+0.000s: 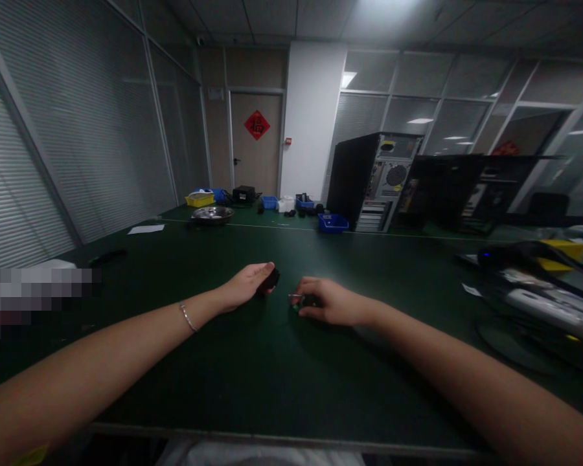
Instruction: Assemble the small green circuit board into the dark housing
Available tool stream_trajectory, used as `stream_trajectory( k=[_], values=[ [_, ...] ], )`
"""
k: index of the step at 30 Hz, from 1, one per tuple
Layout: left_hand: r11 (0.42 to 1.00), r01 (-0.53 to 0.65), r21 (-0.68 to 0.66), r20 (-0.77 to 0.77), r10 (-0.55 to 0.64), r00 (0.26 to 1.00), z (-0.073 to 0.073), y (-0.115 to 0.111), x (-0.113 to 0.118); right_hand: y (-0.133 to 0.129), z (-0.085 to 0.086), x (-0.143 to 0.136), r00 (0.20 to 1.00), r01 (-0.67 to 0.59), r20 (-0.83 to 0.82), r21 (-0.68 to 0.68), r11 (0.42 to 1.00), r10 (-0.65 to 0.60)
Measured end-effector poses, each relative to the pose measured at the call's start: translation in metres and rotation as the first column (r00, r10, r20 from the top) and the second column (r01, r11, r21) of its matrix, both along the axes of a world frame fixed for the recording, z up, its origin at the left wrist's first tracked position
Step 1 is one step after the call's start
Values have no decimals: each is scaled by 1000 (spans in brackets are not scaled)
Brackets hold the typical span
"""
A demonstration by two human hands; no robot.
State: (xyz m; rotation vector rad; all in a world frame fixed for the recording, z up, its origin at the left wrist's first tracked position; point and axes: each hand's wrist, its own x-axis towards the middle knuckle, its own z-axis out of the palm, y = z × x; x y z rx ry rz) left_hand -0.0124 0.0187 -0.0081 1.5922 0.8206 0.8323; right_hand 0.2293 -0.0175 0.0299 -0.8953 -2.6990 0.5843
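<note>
My left hand [247, 285] is closed around a small black block-like object [271, 280], thumb on top, above the green tabletop [252, 375]. To its right, my right hand [333, 301] rests low over the table with curled fingers. Between its thumb and fingers is a small object with a thin metallic end [295, 296], which points left toward the black object. A greenish bit shows below it; its kind is too small and dark to make out. A gap separates the two hands.
Toward the back stand a metal bowl [212, 215], a yellow bin [199, 199], a blue tray [333, 223] and a computer tower [369, 184]. Cables and a silver device [547, 307] lie at right. A paper sheet [146, 229] is at back left.
</note>
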Motion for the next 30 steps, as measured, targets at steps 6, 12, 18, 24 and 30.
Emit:
stream_trajectory(
  k=[6,12,18,24,30],
  values=[
    [998,64,-16,59,-63,996,3,-5,4,1,-6,-1,999,-22,-23,79,997,24],
    [990,142,2,77,-141,987,1,-3,4,2,-11,-7,945,86,-327,242,966,-2],
    [987,158,13,4,-158,987,7,-12,9,-3,-12,-13,942,100,-335,357,929,28],
    [989,146,28,-14,-146,989,7,-15,10,-5,-13,-16,958,137,-285,405,904,-18],
    [990,142,17,-29,-141,990,7,-14,11,-3,-16,-15,961,134,-275,427,894,-13]
  ],
)
